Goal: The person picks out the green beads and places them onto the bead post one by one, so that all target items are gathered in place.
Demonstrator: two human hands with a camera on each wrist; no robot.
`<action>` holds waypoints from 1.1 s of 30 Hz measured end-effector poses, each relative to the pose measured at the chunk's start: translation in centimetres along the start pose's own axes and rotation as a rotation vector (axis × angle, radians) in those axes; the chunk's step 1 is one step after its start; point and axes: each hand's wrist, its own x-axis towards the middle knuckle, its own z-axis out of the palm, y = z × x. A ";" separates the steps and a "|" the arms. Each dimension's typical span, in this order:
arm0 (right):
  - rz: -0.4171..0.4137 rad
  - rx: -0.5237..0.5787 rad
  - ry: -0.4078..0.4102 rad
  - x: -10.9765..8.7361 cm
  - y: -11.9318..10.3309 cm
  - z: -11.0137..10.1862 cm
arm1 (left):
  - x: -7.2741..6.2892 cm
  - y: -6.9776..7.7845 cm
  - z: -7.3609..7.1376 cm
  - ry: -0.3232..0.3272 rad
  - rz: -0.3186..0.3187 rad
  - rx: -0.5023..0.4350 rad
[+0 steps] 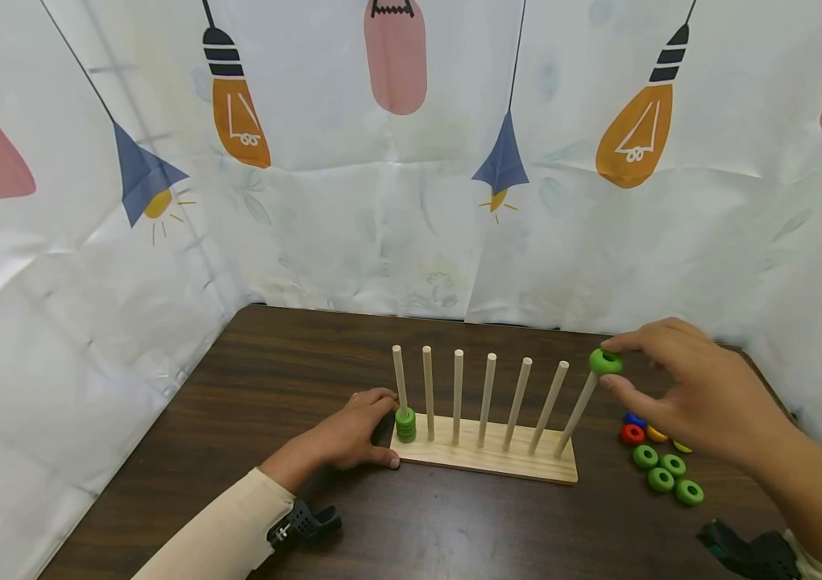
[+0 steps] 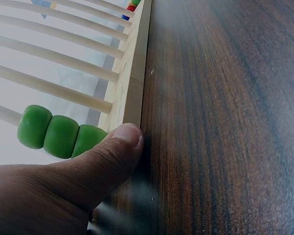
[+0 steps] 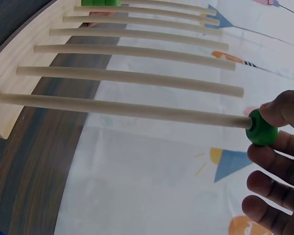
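Observation:
A pale wooden peg board [image 1: 483, 457] with a row of upright pegs stands on the table. My left hand [image 1: 356, 431] grips its left end, with the thumb [image 2: 122, 142] along the front edge and the other fingers behind. Several green rings [image 2: 61, 136] are stacked low on the leftmost peg. My right hand [image 1: 708, 395] pinches a single green ring [image 1: 605, 362] between thumb and fingers at the tip of the rightmost peg [image 3: 127, 108]. In the right wrist view the peg's end meets this ring's hole, and the remaining fingers are spread below it.
Right of the board, several loose green rings [image 1: 661, 480] lie on the dark wooden table [image 1: 295, 354]. Red [image 1: 632, 435], blue [image 1: 636, 420], orange and yellow rings lie behind them, partly under the right hand. A printed white curtain [image 1: 382, 242] hangs behind the table.

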 end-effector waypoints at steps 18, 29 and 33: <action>-0.005 0.025 -0.001 1.0 -0.9 0.9 | 0.0 0.2 -0.1 -0.013 -0.006 0.004; 0.010 0.018 -0.032 1.6 -1.7 1.4 | 0.0 0.3 -0.2 -0.007 0.008 -0.005; 0.003 0.024 -0.035 1.9 -1.9 1.5 | 0.0 0.3 -0.2 -0.006 0.005 -0.003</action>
